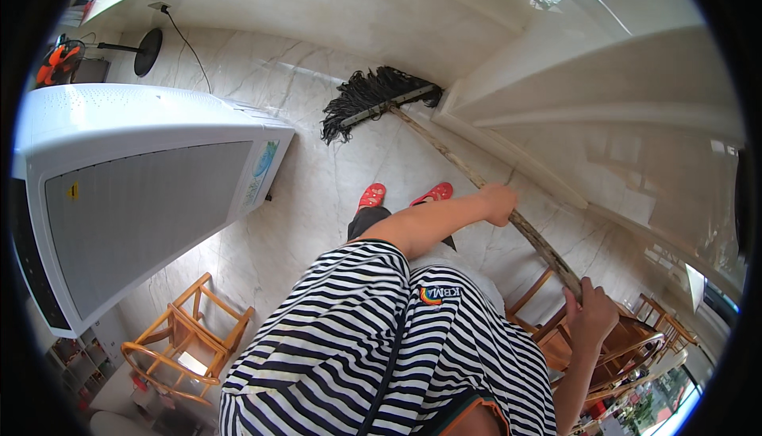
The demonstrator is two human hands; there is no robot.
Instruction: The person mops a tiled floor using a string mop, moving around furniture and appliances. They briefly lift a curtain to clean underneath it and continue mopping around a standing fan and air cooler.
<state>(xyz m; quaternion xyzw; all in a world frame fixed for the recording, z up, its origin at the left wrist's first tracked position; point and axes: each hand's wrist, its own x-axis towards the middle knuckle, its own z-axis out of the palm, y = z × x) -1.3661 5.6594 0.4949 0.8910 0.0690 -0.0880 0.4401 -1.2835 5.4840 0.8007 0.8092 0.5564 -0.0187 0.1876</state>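
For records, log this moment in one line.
left hand: grips mop handle; right hand: holds its upper end; mop head: on floor

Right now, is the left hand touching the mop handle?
Touching: the head view shows the left hand closed around the mop handle, partway along it.

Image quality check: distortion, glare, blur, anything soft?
Head view: heavy fisheye, black rim, white appliance looks stretched; head view: glare at the lower-right window, bright reflections on the glossy floor; head view: mop, left hand and right hand read clearly, no obvious motion blur; far-edge details look softer.
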